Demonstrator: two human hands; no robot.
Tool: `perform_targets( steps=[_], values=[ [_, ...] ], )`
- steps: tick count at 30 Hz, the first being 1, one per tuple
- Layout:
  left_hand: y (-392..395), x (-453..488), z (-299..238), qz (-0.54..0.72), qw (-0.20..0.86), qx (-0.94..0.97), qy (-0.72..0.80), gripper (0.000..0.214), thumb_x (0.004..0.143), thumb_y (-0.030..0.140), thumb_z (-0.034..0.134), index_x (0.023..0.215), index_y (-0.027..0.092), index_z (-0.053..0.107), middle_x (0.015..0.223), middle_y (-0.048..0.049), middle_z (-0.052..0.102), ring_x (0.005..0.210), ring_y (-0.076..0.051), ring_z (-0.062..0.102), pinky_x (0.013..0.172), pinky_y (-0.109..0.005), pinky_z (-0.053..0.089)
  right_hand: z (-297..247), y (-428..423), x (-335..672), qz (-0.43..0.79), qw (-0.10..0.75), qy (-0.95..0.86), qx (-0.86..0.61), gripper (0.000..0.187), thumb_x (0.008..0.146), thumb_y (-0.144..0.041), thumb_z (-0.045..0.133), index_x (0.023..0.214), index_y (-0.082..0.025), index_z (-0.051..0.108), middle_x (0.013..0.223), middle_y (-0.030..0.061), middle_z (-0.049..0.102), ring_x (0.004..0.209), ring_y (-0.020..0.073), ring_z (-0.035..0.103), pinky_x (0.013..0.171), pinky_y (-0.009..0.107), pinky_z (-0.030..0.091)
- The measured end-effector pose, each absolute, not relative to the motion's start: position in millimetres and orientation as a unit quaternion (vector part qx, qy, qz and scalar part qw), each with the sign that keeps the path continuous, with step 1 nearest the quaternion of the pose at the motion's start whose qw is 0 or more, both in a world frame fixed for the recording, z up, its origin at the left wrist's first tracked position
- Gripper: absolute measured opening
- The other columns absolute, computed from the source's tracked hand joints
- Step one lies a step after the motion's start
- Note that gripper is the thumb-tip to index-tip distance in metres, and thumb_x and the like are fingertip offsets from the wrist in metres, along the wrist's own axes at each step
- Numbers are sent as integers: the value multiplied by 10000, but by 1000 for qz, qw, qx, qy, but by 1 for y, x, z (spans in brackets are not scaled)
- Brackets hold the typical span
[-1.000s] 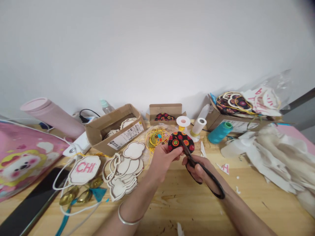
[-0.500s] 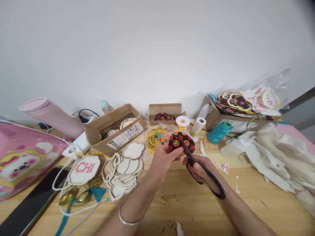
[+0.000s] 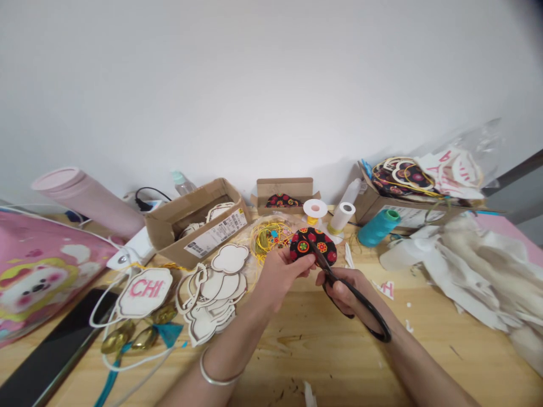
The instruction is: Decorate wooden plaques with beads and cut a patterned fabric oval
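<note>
My left hand [image 3: 283,272] is closed on the lower left edge of a rounded piece of black fabric [image 3: 314,242] printed with red, yellow and green flowers. In my right hand [image 3: 345,288] is a pair of black-handled scissors [image 3: 375,319], my fingers through and around the loops. The upper blade lies across the face of the fabric, pointing up and left. Where the lower blade sits is hidden behind the cloth. A tangle of yellow cord [image 3: 266,240] lies just beyond my left hand.
Cloud-shaped white cutouts [image 3: 220,288] pile up left of my arm, beside an open cardboard box [image 3: 199,226]. A teal thread cone [image 3: 379,228], a white thread spool [image 3: 343,216] and crumpled white cloth [image 3: 470,271] stand or lie to the right. A black phone [image 3: 55,350] lies far left.
The scissors' handles have spread slightly farther apart, and the right hand has shifted a little. The fabric and my left hand stay nearly in place.
</note>
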State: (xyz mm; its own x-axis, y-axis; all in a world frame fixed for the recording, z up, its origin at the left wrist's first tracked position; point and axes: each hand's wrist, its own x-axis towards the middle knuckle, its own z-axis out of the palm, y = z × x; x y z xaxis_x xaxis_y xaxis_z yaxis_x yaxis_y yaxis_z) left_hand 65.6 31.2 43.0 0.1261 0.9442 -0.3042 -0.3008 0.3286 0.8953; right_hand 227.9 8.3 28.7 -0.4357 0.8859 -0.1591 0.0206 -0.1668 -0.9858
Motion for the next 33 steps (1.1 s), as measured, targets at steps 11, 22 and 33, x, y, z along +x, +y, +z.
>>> perform_targets(
  steps=[11, 22, 33],
  values=[
    [36, 59, 50, 423, 669, 373, 485, 170, 579, 281, 765, 577, 135, 678, 552, 8, 628, 526, -72, 499, 559, -215, 394, 29, 10, 231, 649, 332, -552, -404, 594, 652, -754, 580, 719, -165, 538, 516, -75, 281, 395, 38, 198, 366, 211, 112],
    [38, 53, 55, 377, 669, 414, 488, 163, 597, 264, 744, 536, 146, 648, 506, 25, 586, 489, -75, 458, 541, -230, 386, 30, 13, 234, 646, 308, -581, -387, 577, 686, -733, 565, 699, -158, 527, 504, -72, 288, 401, 36, 197, 371, 208, 114],
    [41, 47, 55, 333, 660, 448, 502, 177, 608, 283, 724, 540, 142, 642, 526, 10, 593, 502, -80, 466, 532, -228, 359, 33, 15, 237, 623, 278, -608, -406, 587, 674, -739, 559, 663, -153, 526, 503, -71, 291, 426, 47, 220, 377, 210, 133]
  ],
)
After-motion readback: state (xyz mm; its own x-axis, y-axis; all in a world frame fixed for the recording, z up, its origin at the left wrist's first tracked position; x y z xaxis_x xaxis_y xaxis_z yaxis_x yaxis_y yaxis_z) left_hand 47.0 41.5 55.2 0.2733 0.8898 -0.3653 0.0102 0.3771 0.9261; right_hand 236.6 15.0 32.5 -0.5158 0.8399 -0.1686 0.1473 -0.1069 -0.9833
